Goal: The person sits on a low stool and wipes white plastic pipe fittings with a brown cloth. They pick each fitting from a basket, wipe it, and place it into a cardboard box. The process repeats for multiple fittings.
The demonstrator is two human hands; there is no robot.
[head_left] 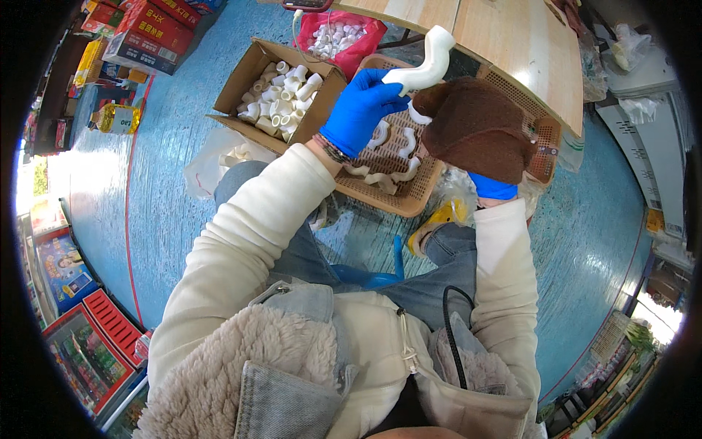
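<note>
1. curved white fitting (431,68) was in the left hand (363,106), its lower end pinched, near the tan basket (387,201).
2. it lay up and right of that nearer hand, long axis slanting.
3. brown cloth (475,128) covered most of the right hand (493,187); its grip could not be told.
4. counted: one fitting held, one cloth, one basket, at least five loose fittings (406,173) inside.

Bright sidelight, glare on floor (102,194), curved fisheye edges.
</note>
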